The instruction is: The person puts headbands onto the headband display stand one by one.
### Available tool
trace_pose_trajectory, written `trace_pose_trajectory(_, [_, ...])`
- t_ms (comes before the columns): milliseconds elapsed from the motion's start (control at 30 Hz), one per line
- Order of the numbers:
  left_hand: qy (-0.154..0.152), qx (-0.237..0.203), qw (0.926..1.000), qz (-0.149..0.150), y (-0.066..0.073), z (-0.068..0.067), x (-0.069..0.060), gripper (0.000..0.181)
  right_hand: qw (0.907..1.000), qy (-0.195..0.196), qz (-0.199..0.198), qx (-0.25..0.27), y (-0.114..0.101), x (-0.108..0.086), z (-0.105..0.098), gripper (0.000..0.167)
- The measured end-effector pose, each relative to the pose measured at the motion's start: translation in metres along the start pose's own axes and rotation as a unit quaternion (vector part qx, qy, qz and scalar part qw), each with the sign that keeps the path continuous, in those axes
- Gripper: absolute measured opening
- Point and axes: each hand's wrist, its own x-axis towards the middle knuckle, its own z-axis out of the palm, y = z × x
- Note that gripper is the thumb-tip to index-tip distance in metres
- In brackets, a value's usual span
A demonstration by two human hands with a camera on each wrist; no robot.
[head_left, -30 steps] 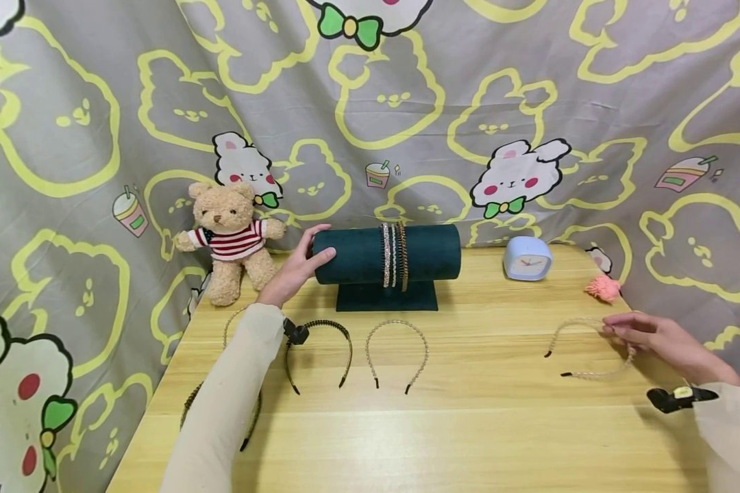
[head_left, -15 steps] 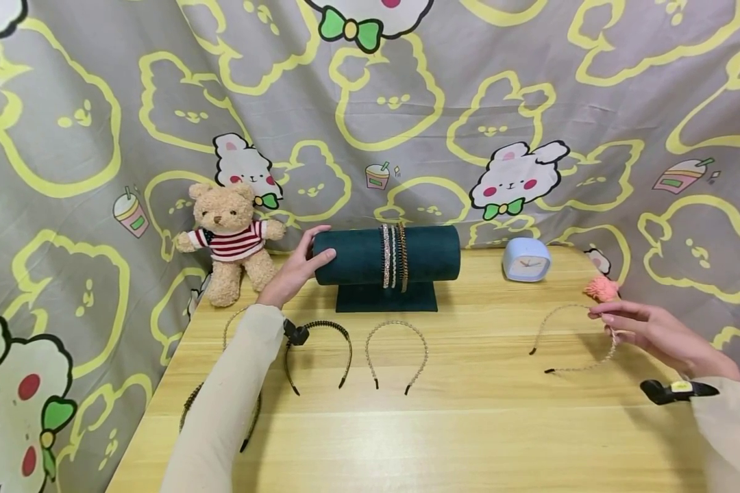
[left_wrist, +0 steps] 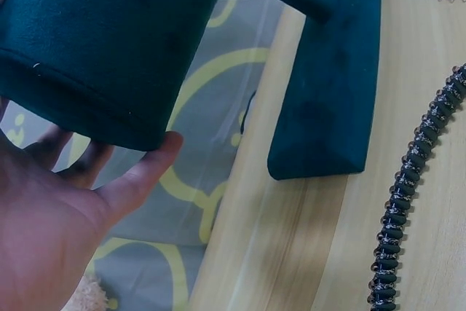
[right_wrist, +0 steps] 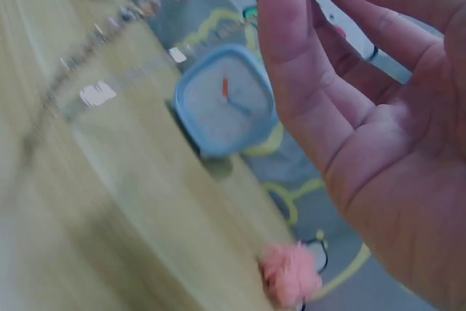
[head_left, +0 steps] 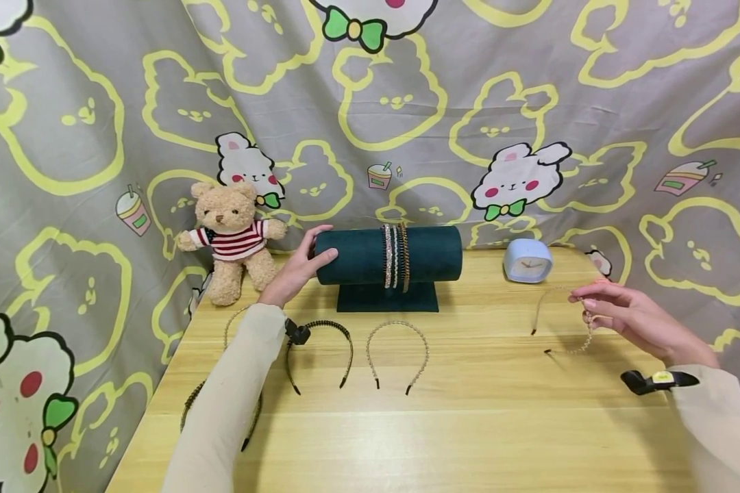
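Observation:
A dark green velvet headband stand, a padded roll on a flat base, stands at the back middle. My left hand holds the roll's left end; in the left wrist view the thumb touches the rim of the roll. Three headbands circle the roll's middle, including a sparkly pinkish one and a brown-gold one. On the right, my right hand pinches a beaded headband at its curve, above the table, its black tips pointing left. The right wrist view shows its beads blurred.
On the table lie a clear beaded headband and a black ridged one. Two more lie partly hidden under my left sleeve. A teddy bear sits back left, a blue clock back right. A pink fuzzy thing lies near it.
My right hand has lifted the beaded headband and moved it left and toward the back. The left hand stays on the roll's end.

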Motion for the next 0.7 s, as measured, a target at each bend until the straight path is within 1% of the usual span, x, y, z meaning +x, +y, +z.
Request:
trace_pose_trajectory(267, [0.002, -0.002, 1.0000, -0.002, 0.000, 0.000, 0.000, 0.068, 0.9975, -0.004, -0.050, 0.049, -0.031, 0.029, 0.020, 0.035])
trace_pose_trajectory(467, [0.004, -0.004, 1.0000, 0.000, -0.001, 0.000, 0.000, 0.067, 0.9964, 0.022, -0.056, 0.060, -0.054, 0.054, 0.039, 0.032])
trace_pose_trajectory(700, [0.005, 0.003, 1.0000, -0.002, 0.000, 0.001, 0.001, 0.068, 0.9957, 0.052, -0.055, 0.052, -0.065, 0.079, 0.060, 0.029])
